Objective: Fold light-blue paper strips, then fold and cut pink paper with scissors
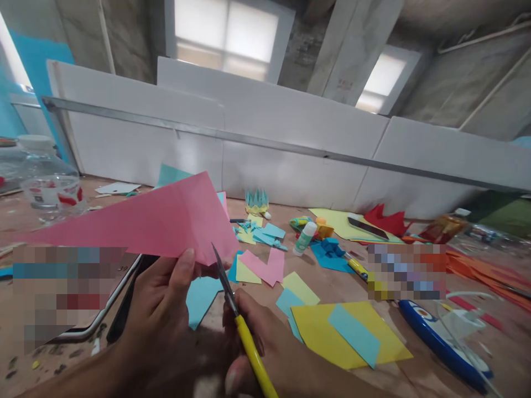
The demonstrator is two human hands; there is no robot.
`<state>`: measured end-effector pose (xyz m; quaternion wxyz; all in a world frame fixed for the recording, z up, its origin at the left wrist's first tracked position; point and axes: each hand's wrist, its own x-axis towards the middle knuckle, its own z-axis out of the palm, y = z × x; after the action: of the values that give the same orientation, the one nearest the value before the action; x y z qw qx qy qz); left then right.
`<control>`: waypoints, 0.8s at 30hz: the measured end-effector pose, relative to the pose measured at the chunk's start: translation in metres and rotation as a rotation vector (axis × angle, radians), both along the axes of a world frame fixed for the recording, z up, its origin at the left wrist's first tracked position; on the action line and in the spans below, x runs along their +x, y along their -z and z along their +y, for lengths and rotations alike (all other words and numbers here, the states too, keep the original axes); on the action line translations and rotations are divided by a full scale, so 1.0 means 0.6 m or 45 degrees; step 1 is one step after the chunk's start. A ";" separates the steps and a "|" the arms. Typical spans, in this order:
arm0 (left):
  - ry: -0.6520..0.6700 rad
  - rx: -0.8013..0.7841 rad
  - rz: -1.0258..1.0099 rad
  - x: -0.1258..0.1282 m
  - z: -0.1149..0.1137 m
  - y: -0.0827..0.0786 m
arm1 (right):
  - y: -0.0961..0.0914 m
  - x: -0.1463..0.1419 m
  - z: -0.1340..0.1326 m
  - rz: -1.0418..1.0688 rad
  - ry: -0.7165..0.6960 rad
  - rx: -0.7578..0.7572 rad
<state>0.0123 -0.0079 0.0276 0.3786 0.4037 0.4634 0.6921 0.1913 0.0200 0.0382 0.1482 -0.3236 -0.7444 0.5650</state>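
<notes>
A sheet of pink paper (166,221) is pinched in my left hand (161,298), thumb on its near face, its long tapering end reaching left. My right hand (257,331) grips yellow-handled scissors (244,331), seen nearly edge-on. Their pointed metal blades aim up and away, with the tip overlapping the lower right of the pink sheet in view; whether it touches the paper I cannot tell. Light blue paper (201,301) lies on the table behind my hands. Beyond them is a notched pink piece (265,265).
Yellow paper (352,331) with a blue strip lies right of my right hand, near a blue-and-white device (443,342) with a cable. Farther back stand a glue stick (306,239) and a small paper crown (257,202). A plastic bottle (50,182) stands left; a white panel (269,160) borders the table.
</notes>
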 end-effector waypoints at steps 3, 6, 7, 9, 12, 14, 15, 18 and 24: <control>-0.018 -0.087 0.025 0.006 -0.008 0.005 | 0.004 -0.007 -0.005 0.124 -0.081 -0.083; -0.005 -0.101 0.026 0.008 -0.010 0.009 | 0.015 -0.011 -0.006 0.188 -0.074 -0.056; 0.005 -0.094 0.025 0.008 -0.009 0.010 | 0.018 -0.012 -0.006 0.200 -0.054 -0.042; 0.018 -0.077 0.031 0.007 -0.008 0.012 | 0.021 -0.012 -0.006 0.199 -0.030 -0.050; 0.034 -0.101 0.019 0.007 -0.007 0.014 | 0.018 -0.011 -0.005 0.135 -0.029 -0.083; 0.046 -0.122 0.007 0.008 -0.007 0.014 | 0.014 -0.011 -0.005 0.110 -0.038 -0.086; 0.054 -0.127 0.006 0.009 -0.007 0.014 | 0.013 -0.010 -0.005 0.110 -0.035 -0.080; 0.068 -0.125 0.002 0.010 -0.007 0.012 | 0.009 -0.009 -0.008 0.137 -0.023 -0.074; 0.069 -0.110 -0.039 0.011 -0.006 0.012 | 0.011 -0.008 -0.006 0.139 -0.055 -0.032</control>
<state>0.0192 -0.0115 0.0204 0.4211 0.3887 0.4759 0.6671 0.1868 0.0166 0.0316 0.1722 -0.2780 -0.7347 0.5944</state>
